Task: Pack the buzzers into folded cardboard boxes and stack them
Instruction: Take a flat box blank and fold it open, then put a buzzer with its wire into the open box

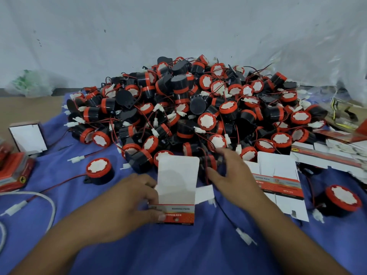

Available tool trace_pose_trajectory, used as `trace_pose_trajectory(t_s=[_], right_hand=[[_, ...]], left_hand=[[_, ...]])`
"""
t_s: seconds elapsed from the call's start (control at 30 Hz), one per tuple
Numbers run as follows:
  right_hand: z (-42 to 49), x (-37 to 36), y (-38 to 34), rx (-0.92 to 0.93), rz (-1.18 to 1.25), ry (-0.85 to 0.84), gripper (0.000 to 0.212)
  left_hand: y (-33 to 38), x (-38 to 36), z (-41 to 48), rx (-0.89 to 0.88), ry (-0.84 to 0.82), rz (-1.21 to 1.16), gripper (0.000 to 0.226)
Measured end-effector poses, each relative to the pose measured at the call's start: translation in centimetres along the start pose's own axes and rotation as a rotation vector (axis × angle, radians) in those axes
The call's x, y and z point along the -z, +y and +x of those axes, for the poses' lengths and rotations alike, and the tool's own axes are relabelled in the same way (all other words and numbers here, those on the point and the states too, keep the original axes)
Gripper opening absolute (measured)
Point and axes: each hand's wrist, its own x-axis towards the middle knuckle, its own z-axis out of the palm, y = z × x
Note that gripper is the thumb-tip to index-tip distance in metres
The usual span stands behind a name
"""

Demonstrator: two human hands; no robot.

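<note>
Head view: in front of the huge buzzer pile [188, 108], the left hand [127, 203] pinches an open-flapped box [176, 187] while the right hand [234, 169], fingers spread, reaches a buzzer [208, 162] at the pile's near edge; few finished-looking boxes [15, 173] lie left of it.

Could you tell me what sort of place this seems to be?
Probably a small manual packing workshop: a big heap of loose buzzers lies on a blue cloth, flat unfolded cartons wait at the right, and the left hand holds an open box.
</note>
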Motion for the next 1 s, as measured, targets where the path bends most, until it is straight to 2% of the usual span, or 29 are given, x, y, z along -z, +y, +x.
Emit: trace_pose_trajectory(t_s=[0.13, 0.2, 0.33, 0.4, 0.47, 0.53, 0.67, 0.73, 0.83, 0.9, 1.0], right_hand=[[0.3, -0.2, 0.1, 0.11, 0.078, -0.149, 0.048], [0.3, 0.1, -0.1, 0.13, 0.072, -0.209, 0.044], [0.4, 0.4, -0.1, 0.147, -0.036, -0.074, 0.025], [0.5, 0.7, 0.1, 0.19, -0.061, -0.051, 0.034], [0.2, 0.5, 0.3, 0.235, -0.05, -0.161, 0.053], [-0.2, -0.1, 0.4, 0.24, -0.05, -0.27, 0.061], [0.3, 0.1, 0.5, 0.281, -0.017, -0.136, 0.049], [0.4, 1.1, 0.4, 0.213, 0.033, -0.07, 0.043], [0.9, 2.6, 0.1, -0.002, 0.243, 0.022, 0.035], [1.3, 3.5, -0.3, -0.15, 0.561, 0.031, 0.034], [1.6, 4.7, -0.7, -0.39, 1.091, -0.161, 0.047]], left_hand=[[-1.1, 2.1, -0.5, -0.069, 0.221, 0.036, 0.032], [-1.5, 2.1, -0.6, -0.1, 0.251, 0.004, 0.038], [-1.5, -0.2, 0.0, -0.146, 0.197, -0.012, 0.044], [-1.8, -1.4, 0.3, -0.148, 0.178, 0.014, 0.045], [-2.2, -1.4, 0.4, -0.12, 0.16, 0.013, 0.046], [-2.9, -0.7, 0.3, -0.093, 0.17, 0.024, 0.047], [-4.1, 1.8, 0.0, -0.023, 0.381, -0.006, 0.051], [-4.4, 2.4, -0.2, -0.008, 0.468, -0.021, 0.049], [-4.6, 2.2, -0.2, 0.0, 0.461, -0.013, 0.052], [-4.5, 1.7, 0.0, -0.004, 0.405, -0.009, 0.055], [-4.0, 0.6, 0.4, -0.04, 0.295, 0.0, 0.058]])
